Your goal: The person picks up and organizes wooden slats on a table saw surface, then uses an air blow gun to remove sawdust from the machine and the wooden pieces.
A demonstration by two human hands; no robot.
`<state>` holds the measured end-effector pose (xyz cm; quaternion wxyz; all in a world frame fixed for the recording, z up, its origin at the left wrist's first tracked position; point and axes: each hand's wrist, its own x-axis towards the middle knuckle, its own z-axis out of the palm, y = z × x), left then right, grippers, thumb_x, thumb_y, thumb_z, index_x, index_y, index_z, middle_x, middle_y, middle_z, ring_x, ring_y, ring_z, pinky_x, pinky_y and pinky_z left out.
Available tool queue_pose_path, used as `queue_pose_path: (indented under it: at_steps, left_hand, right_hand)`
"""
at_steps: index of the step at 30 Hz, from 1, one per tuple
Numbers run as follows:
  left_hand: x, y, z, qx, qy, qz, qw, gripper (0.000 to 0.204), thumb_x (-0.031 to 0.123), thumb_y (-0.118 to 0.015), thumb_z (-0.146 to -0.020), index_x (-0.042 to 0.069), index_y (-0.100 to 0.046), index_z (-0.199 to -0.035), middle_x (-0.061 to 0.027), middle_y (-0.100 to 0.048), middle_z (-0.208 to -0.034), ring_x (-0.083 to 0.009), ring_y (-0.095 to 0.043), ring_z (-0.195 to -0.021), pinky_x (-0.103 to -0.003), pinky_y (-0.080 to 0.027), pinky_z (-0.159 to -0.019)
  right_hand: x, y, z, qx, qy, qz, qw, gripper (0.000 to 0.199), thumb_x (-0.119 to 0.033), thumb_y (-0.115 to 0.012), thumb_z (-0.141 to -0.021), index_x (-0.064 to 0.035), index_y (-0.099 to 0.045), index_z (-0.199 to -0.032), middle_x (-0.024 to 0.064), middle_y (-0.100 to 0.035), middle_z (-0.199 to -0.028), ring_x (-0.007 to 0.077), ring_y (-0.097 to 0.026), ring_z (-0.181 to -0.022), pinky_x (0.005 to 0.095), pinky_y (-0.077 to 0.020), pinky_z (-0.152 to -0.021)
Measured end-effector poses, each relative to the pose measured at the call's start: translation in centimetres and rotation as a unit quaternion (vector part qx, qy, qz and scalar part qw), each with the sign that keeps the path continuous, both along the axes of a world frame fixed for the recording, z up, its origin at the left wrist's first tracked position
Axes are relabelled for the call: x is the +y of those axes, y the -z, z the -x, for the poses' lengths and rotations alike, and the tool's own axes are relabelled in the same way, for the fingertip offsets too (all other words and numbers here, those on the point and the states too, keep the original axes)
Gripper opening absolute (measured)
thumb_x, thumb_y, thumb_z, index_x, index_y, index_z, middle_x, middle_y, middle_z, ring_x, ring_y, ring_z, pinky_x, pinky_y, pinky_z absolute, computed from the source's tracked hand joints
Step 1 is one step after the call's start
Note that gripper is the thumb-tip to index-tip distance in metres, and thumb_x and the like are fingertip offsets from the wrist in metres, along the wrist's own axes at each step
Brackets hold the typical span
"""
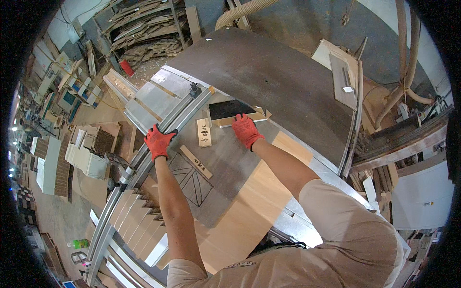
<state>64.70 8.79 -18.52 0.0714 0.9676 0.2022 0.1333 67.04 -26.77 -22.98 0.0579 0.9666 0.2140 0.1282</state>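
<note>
Both my hands wear red gloves with dark fingertips. My left hand rests against the long aluminium fence rail, thumb stretched out to the right and fingers apart. Farther right, my right hand has its fingers bent over the near edge of a black-faced board with a pale wooden edge, gripping it. Between the hands lies a small wooden block with dark handwriting. Nearer to me, a thin wooden strip with writing lies beside black lines drawn on the grey-brown board.
A large dark saw table spreads ahead. Stacked pale panels stand at the lower left, below the rail. Wood offcuts fill a rack at the back left. More boards lean at the right edge, near hanging hoses.
</note>
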Motion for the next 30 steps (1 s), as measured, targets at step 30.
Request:
queue_pose_path:
  at_steps: [30]
  left_hand:
    - [-20.3, 3.9, 27.0, -0.217, 0.163, 0.228, 0.935, 0.070, 0.025, -0.081, -0.073, -0.002, -0.051, -0.130, -0.0223, -0.055, -0.129, -0.0390, -0.051, -0.119, -0.051, -0.039, -0.102]
  right_hand:
    - [-16.4, -5.8, 9.2, 0.104, -0.064, -0.270, 0.955, 0.047, -0.031, -0.073, -0.078, -0.0118, -0.063, -0.119, 0.0159, -0.067, -0.109, 0.0374, -0.061, -0.104, 0.0473, -0.0497, -0.089]
